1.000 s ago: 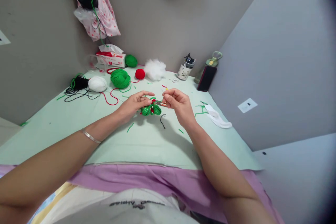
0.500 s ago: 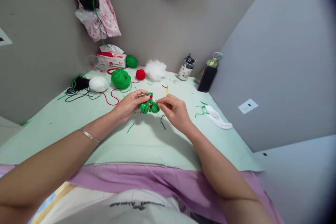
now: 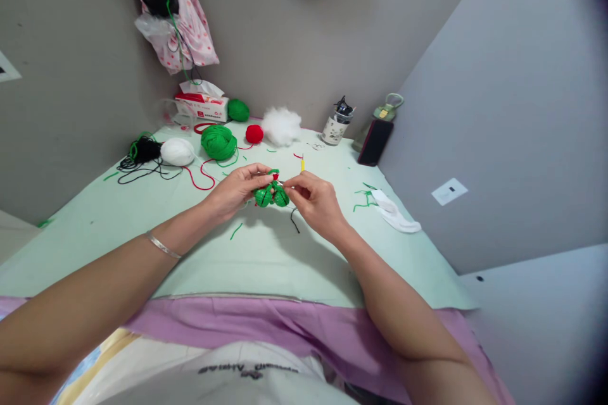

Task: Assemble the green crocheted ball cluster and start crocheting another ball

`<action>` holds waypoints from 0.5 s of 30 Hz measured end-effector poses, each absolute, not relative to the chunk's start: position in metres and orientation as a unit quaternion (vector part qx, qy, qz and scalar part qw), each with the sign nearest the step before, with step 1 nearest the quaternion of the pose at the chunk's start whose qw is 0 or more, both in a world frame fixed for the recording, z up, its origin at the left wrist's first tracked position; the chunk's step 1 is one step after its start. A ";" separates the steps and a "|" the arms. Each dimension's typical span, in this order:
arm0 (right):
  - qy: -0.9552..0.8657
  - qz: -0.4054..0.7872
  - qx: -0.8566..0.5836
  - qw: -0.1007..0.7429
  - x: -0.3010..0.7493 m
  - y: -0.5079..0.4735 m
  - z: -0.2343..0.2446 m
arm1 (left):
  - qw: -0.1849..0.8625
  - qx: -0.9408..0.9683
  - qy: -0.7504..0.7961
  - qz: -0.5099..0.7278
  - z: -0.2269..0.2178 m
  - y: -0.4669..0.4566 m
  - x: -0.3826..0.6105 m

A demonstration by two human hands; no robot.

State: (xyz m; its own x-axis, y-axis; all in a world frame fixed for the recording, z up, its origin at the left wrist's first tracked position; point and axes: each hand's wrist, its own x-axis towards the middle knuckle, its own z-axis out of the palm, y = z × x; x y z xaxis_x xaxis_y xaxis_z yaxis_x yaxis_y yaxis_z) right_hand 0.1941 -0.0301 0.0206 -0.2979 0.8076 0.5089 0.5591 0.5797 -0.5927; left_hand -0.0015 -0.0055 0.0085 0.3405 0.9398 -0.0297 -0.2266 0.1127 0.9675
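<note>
Green crocheted piece [image 3: 271,193], with a red spot at its top, sits above the table [image 3: 266,253], in front of the large green yarn ball [image 3: 218,142]. Readable writing: dark print on the white garment at the bottom edge appears upside down and cannot be read; the red-and-white tissue box [image 3: 201,105] behind the yarn ball carries print too small to read.

Left hand [image 3: 235,188]: forearm extended, wrist bearing a silver bangle [image 3: 163,245], fingers curled and pinching the piece from its left side. Right hand [image 3: 315,200]: thumb and forefinger pressed together on a thin metal tool at the piece's right side; tool type cannot be determined. A yellow-handled hook [image 3: 302,164] lies just beyond the right hand.
</note>
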 end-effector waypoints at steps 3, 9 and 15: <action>-0.789 0.156 -0.437 0.403 0.194 -0.030 0.020 | 0.641 0.501 0.369 0.448 0.008 -0.007 0.000; -0.760 0.208 -0.447 0.424 0.190 -0.030 0.016 | 0.618 0.506 0.357 0.484 0.003 -0.007 0.003; -0.724 0.294 -0.438 0.444 0.189 -0.025 0.012 | 0.638 0.490 0.369 0.465 0.006 -0.008 0.003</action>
